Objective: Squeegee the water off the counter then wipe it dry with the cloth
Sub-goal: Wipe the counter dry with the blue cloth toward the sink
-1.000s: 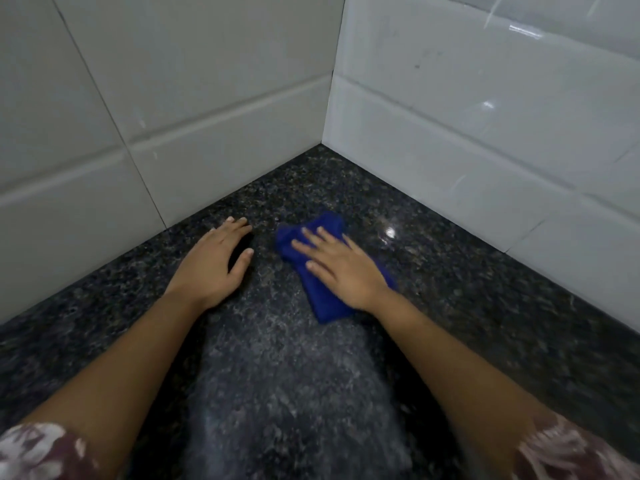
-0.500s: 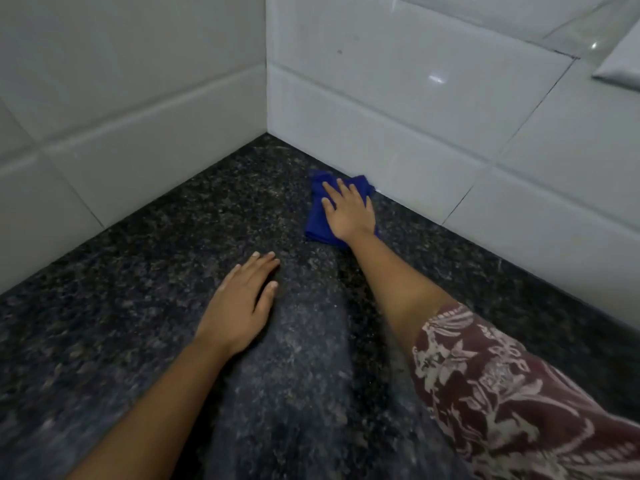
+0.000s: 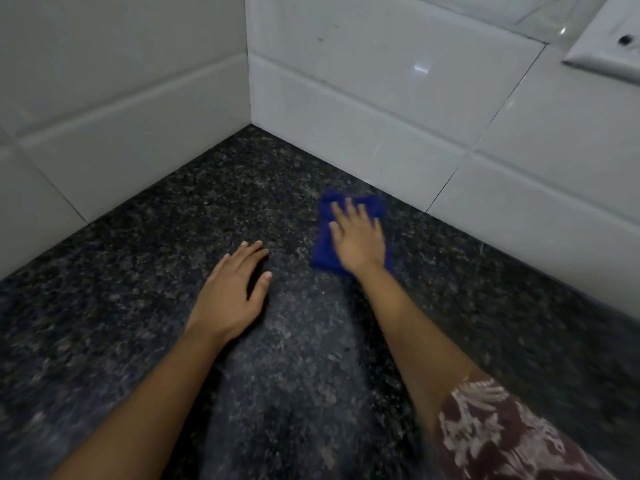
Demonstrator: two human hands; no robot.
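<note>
Your right hand [image 3: 358, 239] lies flat, fingers straight and spread, pressing the blue cloth [image 3: 323, 252] onto the counter [image 3: 502, 306]. Half a second ago the cloth sat at the foot of the tiled wall [image 3: 381, 133]; now it is near the wall but apart from it. Your left hand [image 3: 230, 296] stays flat and relaxed on the stone. No squeegee is in view, so you seem to be mid-drying.

Under the fingers [image 3: 350, 213] of the right hand [image 3: 360, 242] the cloth [image 3: 323, 252] looks a soft, matt fabric, lying on a counter [image 3: 138, 306] of dark speckled stone that is smooth with a dull sheen, while the white wall tiles [image 3: 381, 109] beyond the fingertips are glossy and glazed.
</note>
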